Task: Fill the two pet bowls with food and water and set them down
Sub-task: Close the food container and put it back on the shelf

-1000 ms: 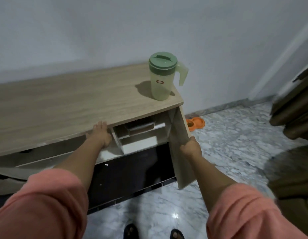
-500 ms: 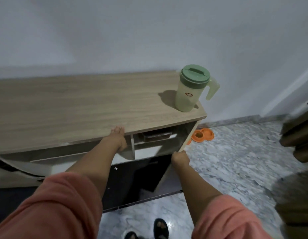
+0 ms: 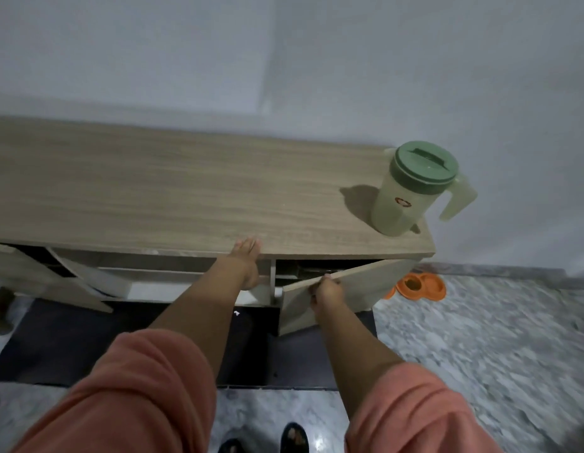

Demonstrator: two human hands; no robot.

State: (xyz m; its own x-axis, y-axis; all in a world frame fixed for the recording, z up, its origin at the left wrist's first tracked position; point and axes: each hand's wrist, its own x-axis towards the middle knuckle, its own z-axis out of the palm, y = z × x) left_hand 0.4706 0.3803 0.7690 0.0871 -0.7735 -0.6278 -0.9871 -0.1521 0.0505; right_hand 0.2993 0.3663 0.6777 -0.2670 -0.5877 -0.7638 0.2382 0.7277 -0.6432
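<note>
An orange double pet bowl (image 3: 422, 286) lies on the marble floor by the wall, right of the cabinet; its left cup holds brown food. A pale green pitcher (image 3: 411, 191) with a dark green lid stands on the right end of the wooden cabinet top (image 3: 173, 197). My left hand (image 3: 246, 259) rests with straight fingers against the front edge of the cabinet top. My right hand (image 3: 326, 291) grips the top edge of the right cabinet door (image 3: 356, 289), which stands partly ajar. A dark container inside the cabinet is mostly hidden.
Another cabinet door (image 3: 39, 276) at the left hangs open. A dark mat (image 3: 88, 341) lies on the floor under the cabinet front. My sandalled feet (image 3: 284, 439) show at the bottom. Marble floor (image 3: 496, 348) extends to the right.
My right hand has swung the right cabinet door from wide open to nearly closed. The view has shifted left, so pitcher and bowl sit further right. My left hand stays at the cabinet's front edge.
</note>
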